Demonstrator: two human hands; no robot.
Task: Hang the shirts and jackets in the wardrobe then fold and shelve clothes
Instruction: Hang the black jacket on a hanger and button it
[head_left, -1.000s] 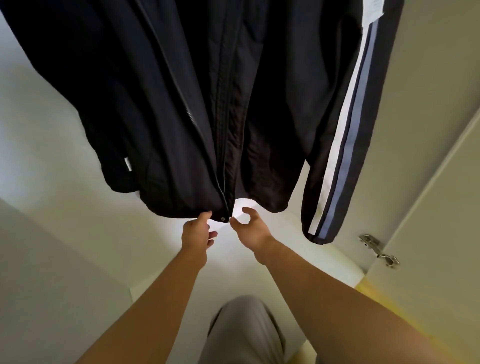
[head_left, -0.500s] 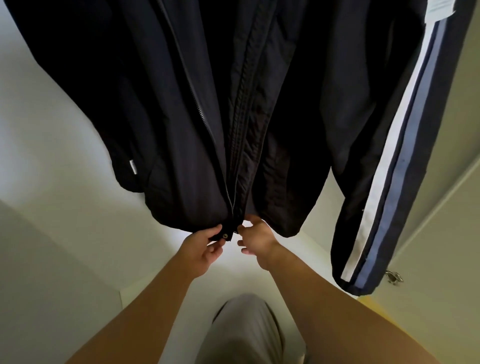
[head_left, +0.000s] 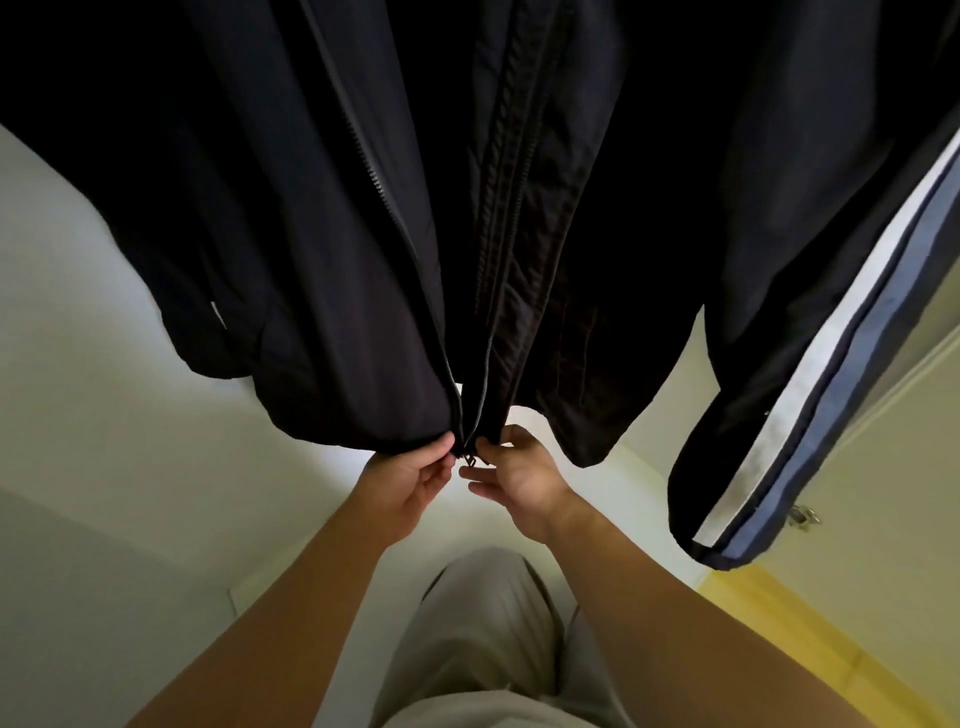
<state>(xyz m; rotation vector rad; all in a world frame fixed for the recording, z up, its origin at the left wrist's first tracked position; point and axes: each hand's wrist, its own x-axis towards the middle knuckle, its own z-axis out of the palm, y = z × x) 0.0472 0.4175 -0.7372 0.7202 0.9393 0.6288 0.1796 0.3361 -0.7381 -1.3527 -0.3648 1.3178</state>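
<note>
One jacket (head_left: 363, 260), one left hand (head_left: 410, 483), one right hand (head_left: 524, 480), one hinge (head_left: 802, 517).

Matt dark cloth jacket (head_left: 322, 249) with metal zip (head_left: 485, 364), glossy white wardrobe wall (head_left: 104, 405)

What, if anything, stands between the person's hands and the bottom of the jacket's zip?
Nothing visible does. The left hand pinches the jacket at its hem on one side of the zip. The right hand pinches the hem on the other side. Both touch the cloth directly.
</note>
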